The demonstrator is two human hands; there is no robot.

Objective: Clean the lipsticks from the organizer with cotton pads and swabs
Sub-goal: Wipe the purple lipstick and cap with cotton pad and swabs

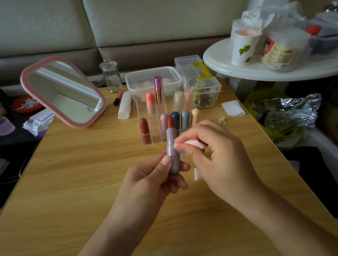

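**A:** Where is the lipstick [172, 148]?

**B:** Upright above the counter [86, 177], just in front of the clear organizer [154, 138]. It's a lilac tube with the red tip out. The left hand [154, 176] has its grip clamped round the base, thumb on the front.

**A:** And the right hand [214, 154]?

**B:** Its grip pinches a pinkish cotton pad [194, 144] against the tube's upper part, below the red tip.

**A:** Swabs?

**B:** The swabs [222, 120] lie on the counter right of the organizer, near 1 folded white pad [233, 108].

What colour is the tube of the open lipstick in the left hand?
The lipstick tube in the left hand is pale lilac, clearest in the head view.
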